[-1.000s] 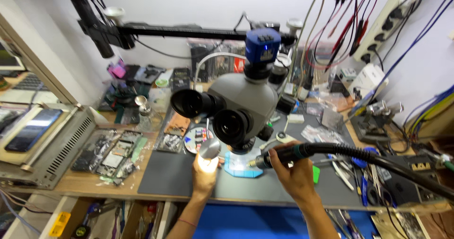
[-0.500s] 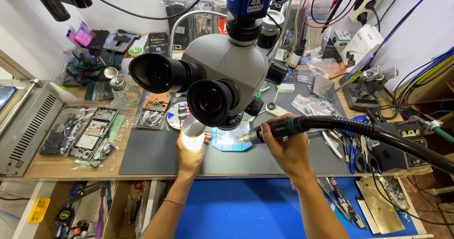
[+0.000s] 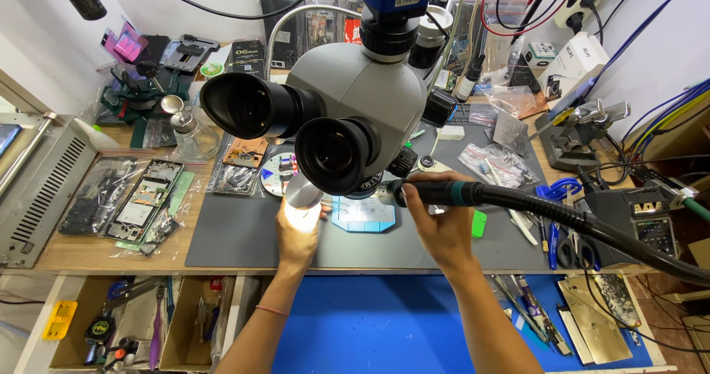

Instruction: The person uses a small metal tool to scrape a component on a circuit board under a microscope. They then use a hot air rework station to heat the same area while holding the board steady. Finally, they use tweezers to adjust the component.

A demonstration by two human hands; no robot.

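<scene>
overhead, cluttered wooden bench (image 3: pixel 89 244) under grey mat (image 3: pixel 244 233), white walls.

Two bare forearms, no sleeves in view. Left hand (image 3: pixel 297 235): bare, no glove, no ring visible, partly washed out by bright lamp glare. Thin reddish band (image 3: pixel 271 311) around the left forearm, well below the wrist. Right hand (image 3: pixel 433 222): bare, no glove, no watch or band.
</scene>
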